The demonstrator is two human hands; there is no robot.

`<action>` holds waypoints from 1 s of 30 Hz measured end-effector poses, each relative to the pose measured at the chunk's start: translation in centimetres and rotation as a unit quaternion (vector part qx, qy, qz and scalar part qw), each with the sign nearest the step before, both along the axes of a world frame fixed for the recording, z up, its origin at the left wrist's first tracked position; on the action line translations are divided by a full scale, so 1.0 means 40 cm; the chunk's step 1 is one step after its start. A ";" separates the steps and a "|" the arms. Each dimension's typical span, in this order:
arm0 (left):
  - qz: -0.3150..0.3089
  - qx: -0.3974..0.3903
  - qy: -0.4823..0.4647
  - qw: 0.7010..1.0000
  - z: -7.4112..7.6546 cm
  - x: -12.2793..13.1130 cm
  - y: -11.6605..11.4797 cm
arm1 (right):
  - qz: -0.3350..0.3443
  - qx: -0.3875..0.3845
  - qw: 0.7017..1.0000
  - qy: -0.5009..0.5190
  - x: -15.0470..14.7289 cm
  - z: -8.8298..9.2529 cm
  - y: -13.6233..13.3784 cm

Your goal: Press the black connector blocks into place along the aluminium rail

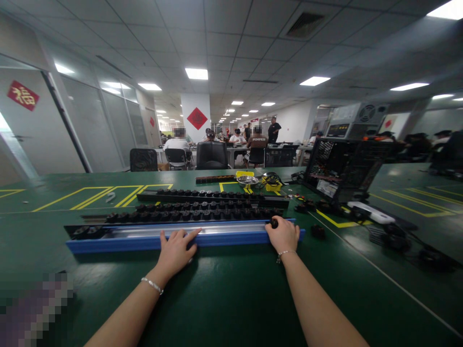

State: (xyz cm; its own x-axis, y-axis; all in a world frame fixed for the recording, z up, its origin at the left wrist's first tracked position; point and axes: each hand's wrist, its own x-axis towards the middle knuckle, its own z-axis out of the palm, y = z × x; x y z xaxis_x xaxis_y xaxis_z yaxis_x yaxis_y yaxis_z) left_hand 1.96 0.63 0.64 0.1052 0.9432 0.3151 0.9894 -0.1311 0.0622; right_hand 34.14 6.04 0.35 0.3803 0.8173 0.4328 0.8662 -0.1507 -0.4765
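right hand pinches a black module at the right end of a blue-walled metal channel, its long axis running left to right across the green tabletop, while the empty left hand loosely spreads its fingers over the near wall.

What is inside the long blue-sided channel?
Black modules sit in the channel at its left end; shiny metal shows along the middle. What lies beneath the left hand and the right hand, which holds a black piece, is covered and cannot be seen.
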 end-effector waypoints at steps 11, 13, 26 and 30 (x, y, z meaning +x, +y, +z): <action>0.004 -0.003 0.001 1.000 0.005 0.002 -0.005 | -0.020 0.005 1.000 0.009 0.022 -0.004 0.002; 0.004 -0.006 0.002 1.000 0.006 0.002 -0.004 | -0.025 0.006 1.000 0.008 0.023 -0.003 0.001; 0.007 -0.011 0.002 1.000 0.008 0.003 -0.005 | -0.053 0.009 0.998 0.011 0.042 0.007 -0.008; 0.013 -0.018 0.002 1.000 0.009 0.003 -0.004 | -0.059 0.007 0.998 0.027 0.055 0.009 -0.007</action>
State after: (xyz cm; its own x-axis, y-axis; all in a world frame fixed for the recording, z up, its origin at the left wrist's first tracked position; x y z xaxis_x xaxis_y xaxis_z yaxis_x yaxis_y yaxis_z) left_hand 2.09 0.46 0.98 0.0820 0.9561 0.2815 0.9926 -0.1037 0.0631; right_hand 36.35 5.76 0.70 0.4966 0.7589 0.4212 0.8161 -0.2430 -0.5243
